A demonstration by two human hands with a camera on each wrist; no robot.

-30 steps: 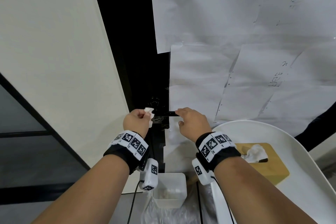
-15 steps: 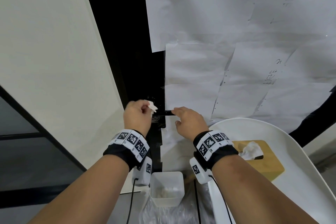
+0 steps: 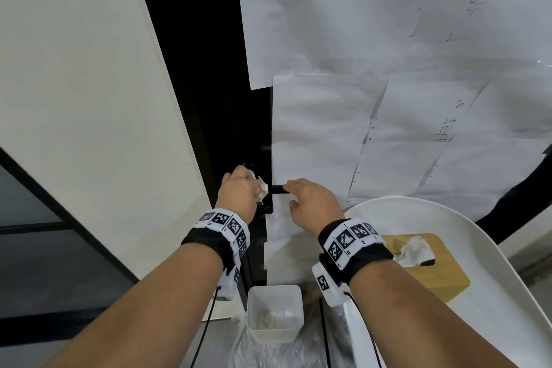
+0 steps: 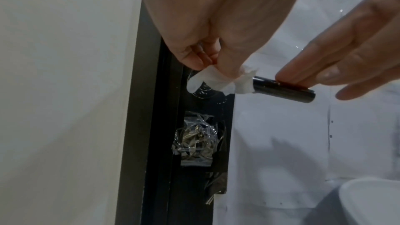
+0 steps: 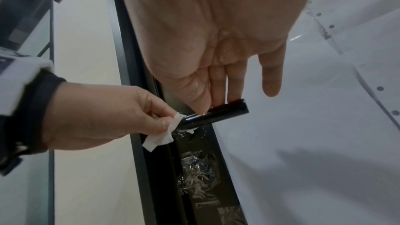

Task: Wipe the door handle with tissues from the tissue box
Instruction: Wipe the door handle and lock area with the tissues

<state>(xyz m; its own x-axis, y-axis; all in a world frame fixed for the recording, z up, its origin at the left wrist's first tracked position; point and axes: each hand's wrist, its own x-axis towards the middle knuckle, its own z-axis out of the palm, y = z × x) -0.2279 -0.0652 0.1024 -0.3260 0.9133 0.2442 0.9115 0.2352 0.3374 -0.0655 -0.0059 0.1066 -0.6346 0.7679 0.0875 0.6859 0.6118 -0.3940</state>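
The black door handle (image 3: 277,189) sticks out from the dark door edge. My left hand (image 3: 239,191) pinches a crumpled white tissue (image 3: 262,190) and presses it around the handle's inner end, beside the door. In the left wrist view the tissue (image 4: 218,83) wraps the base of the handle (image 4: 285,89). My right hand (image 3: 310,200) rests straight fingers (image 5: 218,91) and thumb on top of the handle (image 5: 216,115) near its free end. The wooden tissue box (image 3: 430,275), with a tissue poking out, sits lower right.
The tissue box stands on a white round tray table (image 3: 478,236) at the right. A white plastic bin (image 3: 274,314) with used tissues sits below the hands. White paper sheets (image 3: 388,128) cover the door. A pale wall (image 3: 89,98) is at the left.
My left hand has slid the tissue slightly right, tighter against the handle's inner end. My right hand has stayed on the handle. The head view has shifted a little.
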